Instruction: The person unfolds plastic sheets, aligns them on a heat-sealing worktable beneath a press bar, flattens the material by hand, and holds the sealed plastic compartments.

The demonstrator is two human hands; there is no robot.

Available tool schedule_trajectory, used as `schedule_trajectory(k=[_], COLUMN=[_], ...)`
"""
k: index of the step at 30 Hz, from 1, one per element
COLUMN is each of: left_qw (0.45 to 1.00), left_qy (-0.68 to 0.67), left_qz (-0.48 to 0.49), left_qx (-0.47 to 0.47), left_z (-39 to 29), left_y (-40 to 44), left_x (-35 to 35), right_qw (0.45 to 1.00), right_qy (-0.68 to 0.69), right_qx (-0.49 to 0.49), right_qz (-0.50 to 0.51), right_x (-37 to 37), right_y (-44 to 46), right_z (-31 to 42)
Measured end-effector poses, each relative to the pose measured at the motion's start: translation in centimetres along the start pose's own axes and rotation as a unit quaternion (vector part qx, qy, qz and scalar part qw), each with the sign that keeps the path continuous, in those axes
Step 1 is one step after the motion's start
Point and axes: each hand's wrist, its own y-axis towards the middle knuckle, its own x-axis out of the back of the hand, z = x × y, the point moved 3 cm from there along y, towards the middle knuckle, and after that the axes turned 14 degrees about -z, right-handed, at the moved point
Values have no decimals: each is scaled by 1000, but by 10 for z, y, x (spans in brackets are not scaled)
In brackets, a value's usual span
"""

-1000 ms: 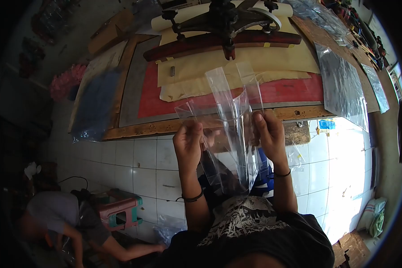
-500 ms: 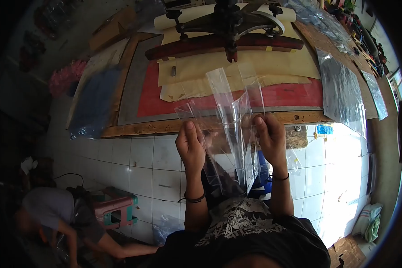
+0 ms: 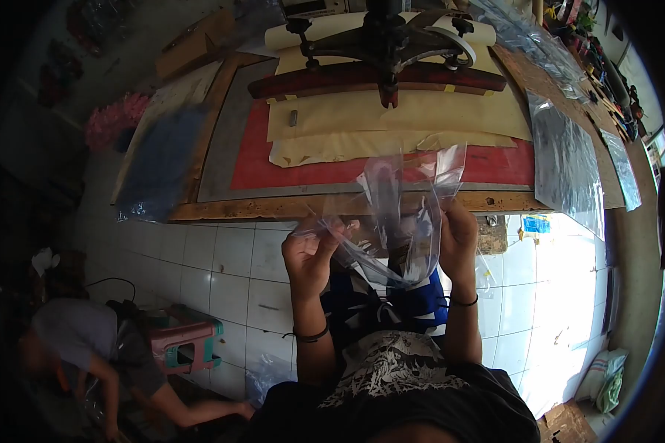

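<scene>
The clear plastic [image 3: 384,193] is held up in front of the person's body, near the front edge of the counter [image 3: 273,207], its folds and loose flaps catching the light. The left hand [image 3: 310,255] is closed on its left side, thumb against fingers; the right hand [image 3: 459,240] is clamped on its right side, with a flap standing up above the fingers. A dark band circles each wrist.

Beyond the plastic, the counter carries a red sheet [image 3: 253,166] with tan paper [image 3: 362,118] over it, and a small metal piece [image 3: 293,118] lies on the paper. Above the paper is a black metal frame [image 3: 395,46] with a long dark-red bar [image 3: 325,81]. Clear sheets [image 3: 565,151] hang over the right side, a bluish plastic sheet [image 3: 155,170] over the left.

The black shirt [image 3: 399,369] bears a jagged white print — whether it includes lettering cannot be told. A dark item [image 3: 314,8] at the top edge has pale marks, too small to read. On the tiled floor [image 3: 225,295], a pink-and-green stool [image 3: 185,343] stands near a bending person [image 3: 77,332], and a blue item [image 3: 536,224] lies to the right.
</scene>
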Motion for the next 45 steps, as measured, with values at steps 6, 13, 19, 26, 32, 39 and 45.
schedule_trajectory(k=[6, 13, 19, 26, 32, 39, 45], left_qw=[987, 995, 999, 977, 983, 986, 979], left_qy=[-66, -27, 0, 136, 116, 121, 97], left_qz=[130, 87, -13, -150, -136, -65, 165], left_qx=[69, -37, -34, -68, -51, -97, -76], left_z=[9, 9, -3, -10, -14, -26, -18], left_y=[1, -1, 1, 0, 4, 1, 3], left_x=[-15, -4, 0, 5, 6, 1, -11], right_qw=[992, 991, 980, 954, 964, 980, 953], right_qy=[83, 101, 142, 139, 109, 98, 164], right_qx=[-74, -84, -119, -157, -187, -91, -106], right_qz=[53, 41, 67, 217, 152, 147, 230], right_x=[-6, -8, -12, -27, -17, -2, -1], right_y=[-10, -9, -15, -16, -10, -4, -5], right_z=[6, 10, -8, 7, -7, -10, -5])
